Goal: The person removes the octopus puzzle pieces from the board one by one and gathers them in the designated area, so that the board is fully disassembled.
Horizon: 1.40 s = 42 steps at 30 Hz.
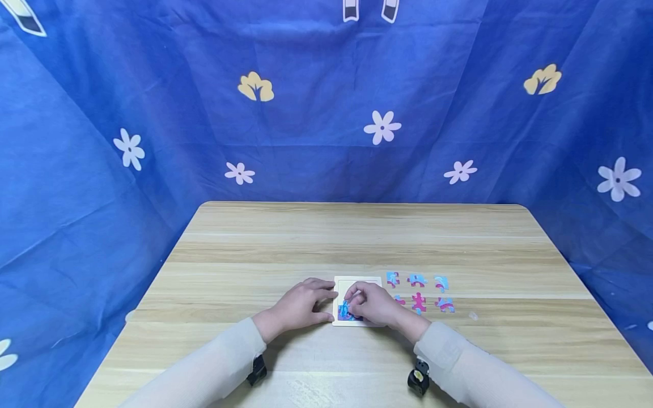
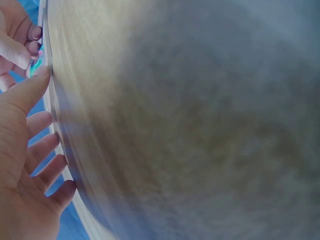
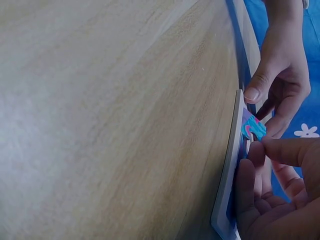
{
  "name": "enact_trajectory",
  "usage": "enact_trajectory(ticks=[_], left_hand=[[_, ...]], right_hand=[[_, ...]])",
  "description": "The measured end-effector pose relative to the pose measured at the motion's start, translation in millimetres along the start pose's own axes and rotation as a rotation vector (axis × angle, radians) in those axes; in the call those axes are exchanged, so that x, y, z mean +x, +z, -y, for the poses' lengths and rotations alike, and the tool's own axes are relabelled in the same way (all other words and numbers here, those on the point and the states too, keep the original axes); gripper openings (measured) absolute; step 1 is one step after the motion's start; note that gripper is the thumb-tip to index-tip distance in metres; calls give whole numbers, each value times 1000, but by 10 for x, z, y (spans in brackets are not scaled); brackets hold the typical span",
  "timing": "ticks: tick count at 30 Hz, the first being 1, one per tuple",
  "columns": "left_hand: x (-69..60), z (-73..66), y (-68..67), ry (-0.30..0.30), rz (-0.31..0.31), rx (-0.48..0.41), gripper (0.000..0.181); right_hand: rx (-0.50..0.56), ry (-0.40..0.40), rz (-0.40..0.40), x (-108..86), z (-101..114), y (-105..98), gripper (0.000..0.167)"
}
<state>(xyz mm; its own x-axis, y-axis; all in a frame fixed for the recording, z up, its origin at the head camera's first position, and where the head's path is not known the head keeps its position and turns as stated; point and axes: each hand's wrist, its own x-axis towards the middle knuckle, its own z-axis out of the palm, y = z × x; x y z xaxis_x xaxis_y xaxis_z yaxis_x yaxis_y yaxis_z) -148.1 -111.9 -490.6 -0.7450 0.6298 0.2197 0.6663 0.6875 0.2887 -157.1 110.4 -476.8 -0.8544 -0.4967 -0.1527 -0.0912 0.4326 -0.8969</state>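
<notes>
A small white-rimmed puzzle frame [image 1: 357,278] lies flat on the table. My left hand [image 1: 308,303] rests at its left edge, fingers spread and nearly straight, the thumb near the lower left corner. Over the frame, my right hand [image 1: 374,303] has thumb and fingers curled together. Between its fingertips it pinches a blue and pink jigsaw piece [image 3: 254,128], which looks tilted above the frame in the right wrist view. Blue and purple puzzle picture [image 1: 343,313] shows in the frame's lower left. The right hand hides much of the frame's right part.
Several loose blue and pink jigsaw pieces [image 1: 417,280] lie in two rows to the right of the frame. A small clear scrap [image 1: 473,315] lies farther right on the wooden table [image 1: 357,238]. Blue flowered cloth [image 1: 316,113] hangs behind and beside the table.
</notes>
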Motion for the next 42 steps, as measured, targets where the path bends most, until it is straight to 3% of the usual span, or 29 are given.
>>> enact_trajectory(ticks=[15, 33, 42], left_hand=[[6, 3, 3, 12, -6, 5, 51], [11, 48, -43, -20, 43, -3, 53], [-11, 75, -55, -25, 50, -11, 53]], right_hand=[[45, -4, -29, -9, -31, -11, 19], [166, 19, -18, -167, -182, -301, 20], [128, 29, -6, -312, -299, -448, 20]])
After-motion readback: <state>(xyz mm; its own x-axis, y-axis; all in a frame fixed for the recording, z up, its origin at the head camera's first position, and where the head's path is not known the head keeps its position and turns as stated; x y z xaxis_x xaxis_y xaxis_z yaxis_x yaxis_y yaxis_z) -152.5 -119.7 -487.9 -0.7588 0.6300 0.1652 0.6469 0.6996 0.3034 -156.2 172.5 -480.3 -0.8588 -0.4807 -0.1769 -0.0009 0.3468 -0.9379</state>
